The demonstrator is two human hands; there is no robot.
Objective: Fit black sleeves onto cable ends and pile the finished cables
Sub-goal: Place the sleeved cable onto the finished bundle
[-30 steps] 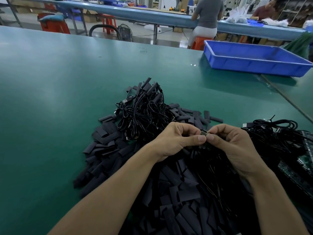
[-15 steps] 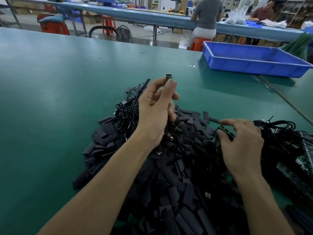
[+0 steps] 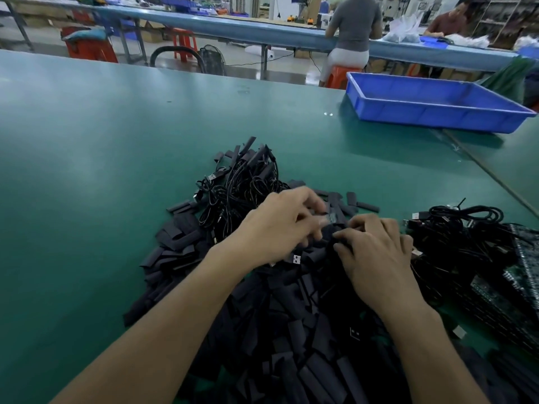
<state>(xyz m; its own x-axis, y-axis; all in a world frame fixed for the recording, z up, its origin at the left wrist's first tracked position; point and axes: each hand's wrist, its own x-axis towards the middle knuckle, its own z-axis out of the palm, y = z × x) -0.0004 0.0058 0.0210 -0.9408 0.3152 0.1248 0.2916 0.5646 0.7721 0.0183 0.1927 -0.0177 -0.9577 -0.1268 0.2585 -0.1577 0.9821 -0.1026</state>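
A heap of flat black sleeves (image 3: 291,330) covers the green table in front of me. Behind it lies a pile of coiled black cables (image 3: 242,185) with sleeved ends. My left hand (image 3: 277,228) hovers over the heap, its blurred fingertips pinching a black sleeve (image 3: 332,217). My right hand (image 3: 376,252) is just right of it, fingers curled down, thumb and forefinger pinching a dark cable end that is mostly hidden. A bare USB plug (image 3: 297,259) shows under my left hand. More black cables (image 3: 455,228) lie tangled to the right.
A blue plastic tray (image 3: 431,112) stands at the back right of the table (image 3: 102,170). Dark circuit boards (image 3: 522,275) are stacked at the right edge. Beyond the table, people sit at another long bench.
My left hand has come down from above the cable pile, no longer holding a plug, to the sleeve heap. My right hand has moved left to meet it.
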